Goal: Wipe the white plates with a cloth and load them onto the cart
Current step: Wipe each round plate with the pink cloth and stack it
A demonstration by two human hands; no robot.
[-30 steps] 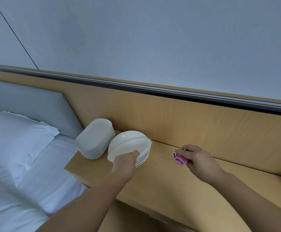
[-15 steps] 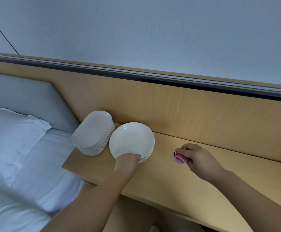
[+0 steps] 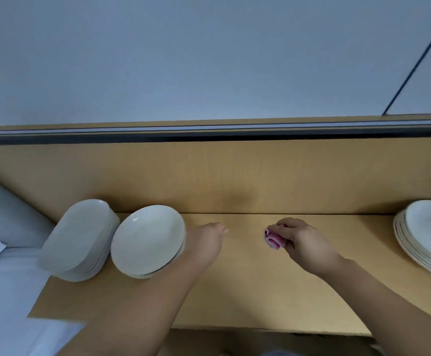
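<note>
The left hand reaches forward with its grip on the right rim of the top round plate of a small stack at the left of the tabletop, while the right hand grips a bunched pink cloth, between an oval plate stack by the bed and another plate stack far right.

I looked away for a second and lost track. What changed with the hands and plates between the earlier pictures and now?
The left hand slid from the near edge of the round plate stack to its right side; whether it grips the top plate is unclear. The view swung right, revealing another plate stack at far right. Unchanged: the right hand keeps its grip on the pink cloth, and the oval plate stack sits alongside.
</note>
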